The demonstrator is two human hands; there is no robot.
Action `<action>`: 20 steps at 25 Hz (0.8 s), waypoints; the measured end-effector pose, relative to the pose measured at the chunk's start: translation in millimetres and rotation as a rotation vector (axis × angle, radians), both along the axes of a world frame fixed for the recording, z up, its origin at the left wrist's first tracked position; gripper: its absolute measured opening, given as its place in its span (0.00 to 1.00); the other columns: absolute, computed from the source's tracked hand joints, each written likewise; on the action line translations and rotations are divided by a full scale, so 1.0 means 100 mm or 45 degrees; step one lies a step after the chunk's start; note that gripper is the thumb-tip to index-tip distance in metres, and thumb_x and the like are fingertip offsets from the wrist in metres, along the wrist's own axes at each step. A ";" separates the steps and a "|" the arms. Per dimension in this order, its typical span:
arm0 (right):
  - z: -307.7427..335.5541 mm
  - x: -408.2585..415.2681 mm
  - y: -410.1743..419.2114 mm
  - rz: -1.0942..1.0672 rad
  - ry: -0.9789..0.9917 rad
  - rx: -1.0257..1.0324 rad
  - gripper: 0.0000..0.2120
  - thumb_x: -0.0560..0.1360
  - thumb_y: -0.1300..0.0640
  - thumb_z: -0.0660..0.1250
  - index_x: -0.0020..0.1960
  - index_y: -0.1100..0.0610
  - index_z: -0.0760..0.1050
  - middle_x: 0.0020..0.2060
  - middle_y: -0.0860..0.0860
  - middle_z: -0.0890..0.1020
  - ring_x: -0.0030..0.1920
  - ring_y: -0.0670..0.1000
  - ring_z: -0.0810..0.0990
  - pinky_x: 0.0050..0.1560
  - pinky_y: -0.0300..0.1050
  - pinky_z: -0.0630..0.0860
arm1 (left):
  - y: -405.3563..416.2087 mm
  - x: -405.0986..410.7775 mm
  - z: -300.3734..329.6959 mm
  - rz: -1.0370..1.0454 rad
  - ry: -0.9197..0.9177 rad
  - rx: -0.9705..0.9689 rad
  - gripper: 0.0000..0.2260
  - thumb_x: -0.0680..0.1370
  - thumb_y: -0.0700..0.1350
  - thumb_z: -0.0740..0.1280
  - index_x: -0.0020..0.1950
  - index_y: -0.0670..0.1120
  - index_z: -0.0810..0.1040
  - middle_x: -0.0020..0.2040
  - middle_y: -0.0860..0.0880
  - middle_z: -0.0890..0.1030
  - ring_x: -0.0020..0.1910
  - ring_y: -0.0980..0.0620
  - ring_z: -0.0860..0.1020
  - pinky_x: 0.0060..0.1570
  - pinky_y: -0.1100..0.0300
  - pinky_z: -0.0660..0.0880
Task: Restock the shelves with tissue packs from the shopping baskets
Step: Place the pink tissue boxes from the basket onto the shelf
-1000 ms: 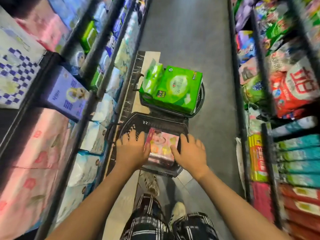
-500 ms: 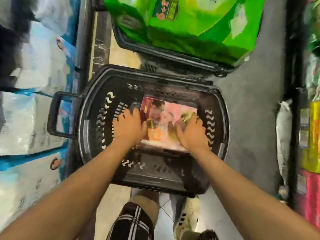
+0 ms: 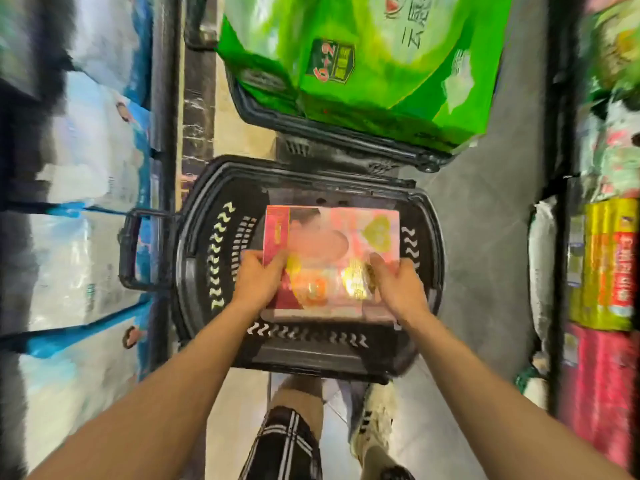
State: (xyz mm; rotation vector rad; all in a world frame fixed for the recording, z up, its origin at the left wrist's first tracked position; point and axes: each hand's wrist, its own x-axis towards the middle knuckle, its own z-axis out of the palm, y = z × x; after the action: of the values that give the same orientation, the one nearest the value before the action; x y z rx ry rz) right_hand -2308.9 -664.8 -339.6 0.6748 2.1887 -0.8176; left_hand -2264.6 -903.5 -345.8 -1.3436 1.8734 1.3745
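Centre of frame: I have my left hand (image 3: pixel 258 284) and right hand (image 3: pixel 398 289) each clamped on a side of the pink tissue pack (image 3: pixel 330 261), over the black basket (image 3: pixel 204 244).
Upper frame: green tissue packs (image 3: pixel 367 60) fill a second basket (image 3: pixel 332 136).
Floor: grey aisle floor (image 3: pixel 485 244).
Frame edges: stocked shelves (image 3: pixel 86 202).

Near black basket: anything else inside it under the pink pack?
Only the pink tissue pack shows in the near black basket, gripped by left hand and right hand. The pack covers the basket floor, so anything beneath is hidden.

Both hands (image 3: pixel 330 289) on a pink tissue pack (image 3: pixel 330 247) over a black basket (image 3: pixel 194 271).
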 end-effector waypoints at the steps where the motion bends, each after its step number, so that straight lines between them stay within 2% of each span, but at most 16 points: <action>1: 0.36 0.00 -0.01 0.005 0.080 0.019 0.33 0.74 0.30 0.63 0.58 0.59 0.71 0.53 0.56 0.80 0.53 0.59 0.79 0.55 0.53 0.75 | -0.02 0.01 0.32 0.115 0.030 0.024 0.18 0.73 0.61 0.70 0.42 0.47 0.75 0.37 0.50 0.79 0.34 0.55 0.76 0.37 0.56 0.71; 3: 1.15 0.00 -0.08 0.008 0.252 -0.003 0.27 0.75 0.34 0.66 0.55 0.58 0.69 0.51 0.56 0.78 0.53 0.59 0.78 0.53 0.53 0.74 | -0.06 0.01 1.03 0.280 0.123 0.071 0.22 0.71 0.64 0.72 0.41 0.45 0.78 0.34 0.49 0.79 0.30 0.55 0.78 0.36 0.53 0.75; 5: 1.91 -0.06 -0.16 0.051 0.410 -0.067 0.24 0.76 0.37 0.67 0.53 0.57 0.67 0.51 0.55 0.77 0.53 0.59 0.77 0.49 0.51 0.71 | -0.08 0.02 1.74 0.300 0.188 0.115 0.24 0.69 0.66 0.72 0.48 0.45 0.81 0.39 0.49 0.83 0.34 0.57 0.82 0.37 0.55 0.77; 7: 2.48 -0.17 -0.23 0.126 0.532 -0.093 0.22 0.76 0.38 0.68 0.52 0.54 0.64 0.49 0.56 0.79 0.50 0.60 0.78 0.43 0.50 0.68 | -0.10 0.02 2.30 0.279 0.230 0.105 0.31 0.62 0.75 0.70 0.50 0.50 0.84 0.45 0.49 0.86 0.43 0.52 0.84 0.46 0.52 0.81; 10: 3.32 -0.34 -0.29 0.267 0.733 -0.170 0.22 0.75 0.40 0.71 0.53 0.54 0.65 0.49 0.58 0.81 0.48 0.62 0.80 0.42 0.52 0.72 | -0.17 0.03 3.12 0.361 0.439 0.037 0.33 0.60 0.78 0.70 0.52 0.55 0.84 0.48 0.53 0.87 0.49 0.52 0.85 0.57 0.47 0.80; 12: 3.89 -0.45 -0.33 0.348 0.865 -0.287 0.23 0.74 0.42 0.72 0.56 0.56 0.69 0.48 0.57 0.82 0.48 0.61 0.81 0.41 0.51 0.72 | -0.22 0.08 3.70 0.437 0.525 -0.062 0.38 0.58 0.78 0.70 0.55 0.52 0.83 0.49 0.52 0.87 0.48 0.52 0.85 0.56 0.47 0.80; 14: 4.44 -0.54 -0.37 0.452 0.947 -0.407 0.22 0.74 0.43 0.72 0.59 0.57 0.71 0.48 0.54 0.82 0.49 0.58 0.81 0.41 0.46 0.68 | -0.20 0.18 4.31 0.601 0.613 -0.150 0.39 0.56 0.79 0.70 0.52 0.49 0.83 0.47 0.49 0.87 0.45 0.50 0.85 0.52 0.46 0.81; 16: 4.84 -0.60 -0.38 0.596 1.029 -0.459 0.25 0.75 0.43 0.71 0.65 0.57 0.72 0.55 0.54 0.82 0.55 0.57 0.80 0.46 0.44 0.68 | -0.16 0.30 4.75 0.761 0.695 -0.251 0.31 0.58 0.77 0.71 0.45 0.52 0.85 0.41 0.53 0.86 0.42 0.52 0.84 0.52 0.47 0.81; 17: 5.02 -0.61 -0.38 0.652 1.099 -0.432 0.30 0.76 0.41 0.70 0.69 0.58 0.69 0.61 0.56 0.80 0.61 0.58 0.77 0.53 0.45 0.71 | -0.13 0.38 4.97 0.856 0.741 -0.291 0.28 0.60 0.75 0.72 0.42 0.53 0.85 0.39 0.54 0.86 0.41 0.53 0.84 0.53 0.48 0.81; 19: 5.24 -0.58 -0.43 0.608 1.147 -0.448 0.43 0.72 0.34 0.69 0.76 0.60 0.61 0.70 0.61 0.72 0.69 0.61 0.71 0.68 0.55 0.69 | -0.05 0.52 5.35 1.059 0.839 -0.291 0.28 0.63 0.74 0.72 0.45 0.51 0.85 0.41 0.52 0.86 0.43 0.50 0.85 0.54 0.48 0.81; 20: 5.33 -0.52 -0.51 0.517 1.045 -0.545 0.49 0.69 0.30 0.67 0.77 0.60 0.58 0.72 0.62 0.70 0.71 0.61 0.69 0.71 0.57 0.67 | 0.02 0.58 5.50 1.147 0.873 -0.261 0.30 0.62 0.75 0.71 0.48 0.51 0.84 0.43 0.51 0.86 0.44 0.49 0.85 0.53 0.48 0.81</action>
State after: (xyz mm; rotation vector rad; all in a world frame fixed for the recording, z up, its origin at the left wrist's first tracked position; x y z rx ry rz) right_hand -2361.1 -716.0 192.9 -0.3923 2.5652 -1.4403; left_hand -2206.3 -902.0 204.0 -2.1783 1.8879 2.3666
